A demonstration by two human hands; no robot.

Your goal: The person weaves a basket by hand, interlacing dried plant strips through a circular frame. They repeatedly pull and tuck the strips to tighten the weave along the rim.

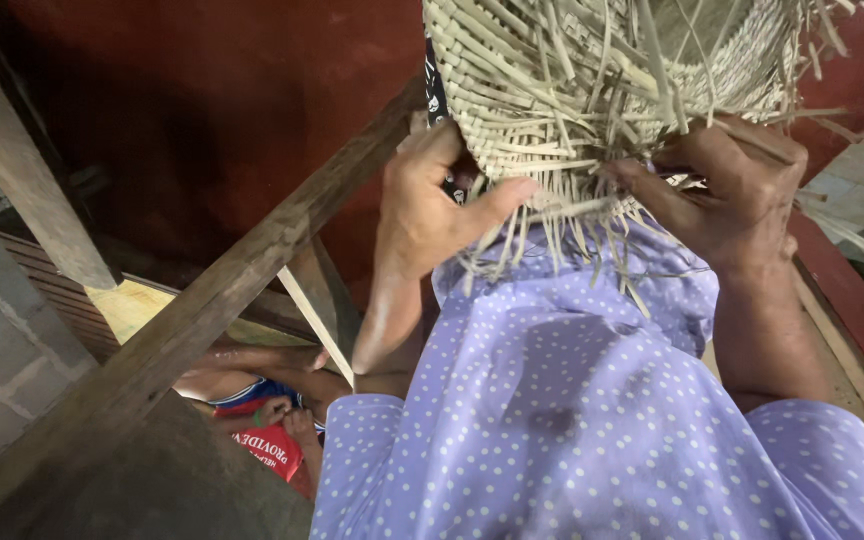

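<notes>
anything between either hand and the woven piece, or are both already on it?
Nothing visible stands between them. The left hand grips the lower edge of the pale woven straw basket, thumb pressed along the loose strand ends. The right hand has its fingers in the same fringe. The brown wooden beam lies off to the side.

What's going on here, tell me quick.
A person in a lilac dotted garment is working on a pale woven basket held up in front of them. The left hand grips its lower edge, thumb pressed on the weave. The right hand pinches the loose strands hanging from the unfinished edge. Lower left, beyond a wooden beam, another person's arms show.
</notes>
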